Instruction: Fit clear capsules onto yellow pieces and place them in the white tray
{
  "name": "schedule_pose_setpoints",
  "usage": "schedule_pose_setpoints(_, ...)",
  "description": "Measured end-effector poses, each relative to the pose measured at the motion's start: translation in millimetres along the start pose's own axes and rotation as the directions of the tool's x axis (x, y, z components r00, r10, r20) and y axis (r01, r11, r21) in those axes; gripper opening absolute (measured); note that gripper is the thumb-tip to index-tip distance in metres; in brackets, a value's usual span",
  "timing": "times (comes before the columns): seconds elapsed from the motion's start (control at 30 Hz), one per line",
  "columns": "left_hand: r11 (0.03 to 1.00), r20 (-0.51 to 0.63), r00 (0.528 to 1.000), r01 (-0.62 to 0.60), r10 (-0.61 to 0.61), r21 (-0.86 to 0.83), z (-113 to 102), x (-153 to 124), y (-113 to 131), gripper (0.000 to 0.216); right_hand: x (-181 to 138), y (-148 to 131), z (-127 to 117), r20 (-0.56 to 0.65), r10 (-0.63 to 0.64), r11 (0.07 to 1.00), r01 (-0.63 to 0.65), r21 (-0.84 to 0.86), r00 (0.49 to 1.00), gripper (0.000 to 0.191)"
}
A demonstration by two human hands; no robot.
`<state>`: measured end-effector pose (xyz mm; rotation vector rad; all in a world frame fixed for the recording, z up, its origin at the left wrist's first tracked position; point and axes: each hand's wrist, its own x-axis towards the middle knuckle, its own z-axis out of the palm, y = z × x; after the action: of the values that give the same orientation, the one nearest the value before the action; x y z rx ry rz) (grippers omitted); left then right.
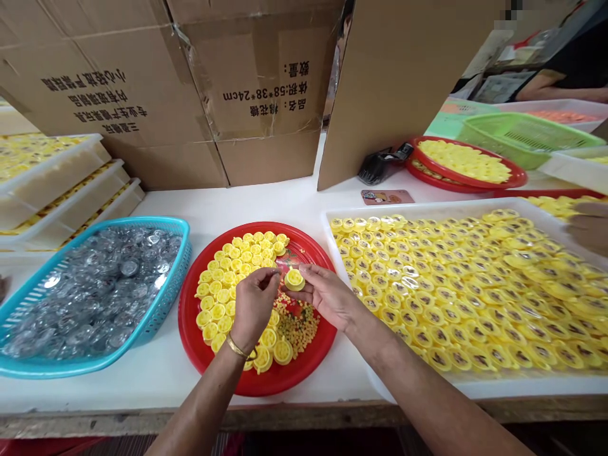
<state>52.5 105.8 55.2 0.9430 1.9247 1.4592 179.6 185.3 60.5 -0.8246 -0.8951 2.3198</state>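
Over a round red tray (190,342), my right hand (327,292) holds a small round yellow plastic piece (294,278) between thumb and fingers. Close beside it, my left hand (254,301) is closed in a pinch, with a bracelet on the wrist; whatever its fingertips hold is too small or hidden to make out. Rows of yellow round cups (216,288) cover the tray's left side. Tiny loose yellow bits (304,329) lie scattered on its right side, below my right hand.
A blue basket (183,253) of clear round plastic pieces (118,278) stands left. A white tray (330,234) of yellow pieces with clear covers (427,285) lies right. Stacked white trays (52,183), cardboard (270,76), a pink card (387,197) and a red tray (517,180) surround. Another person's hand (589,228) is far right.
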Motion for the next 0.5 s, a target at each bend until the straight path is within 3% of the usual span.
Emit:
schedule_pose_setpoints(0.13, 0.964, -0.049, 0.982, -0.170, 0.184, 0.204, 1.1, -1.4, 6.1, 0.015, -0.7, 0.0, 2.1, 0.015, -0.013, 1.000, 0.012, 0.010, 1.000, 0.029)
schedule_pose_setpoints(0.27, 0.894, -0.012, 0.946, -0.302, 0.324, 0.332, 3.3, -2.9, 11.1, 0.017, -1.0, -0.5, 3.0, 0.008, -0.035, 0.999, 0.035, 0.003, 0.999, 0.030)
schedule_pose_setpoints(0.5, 0.867, 0.121, 0.928, -0.373, 0.353, 0.332, 1.4, -11.2, 18.1, 0.021, -0.9, -1.5, 1.8, 0.004, -0.078, 0.997, 0.078, -0.005, 0.997, 0.031)
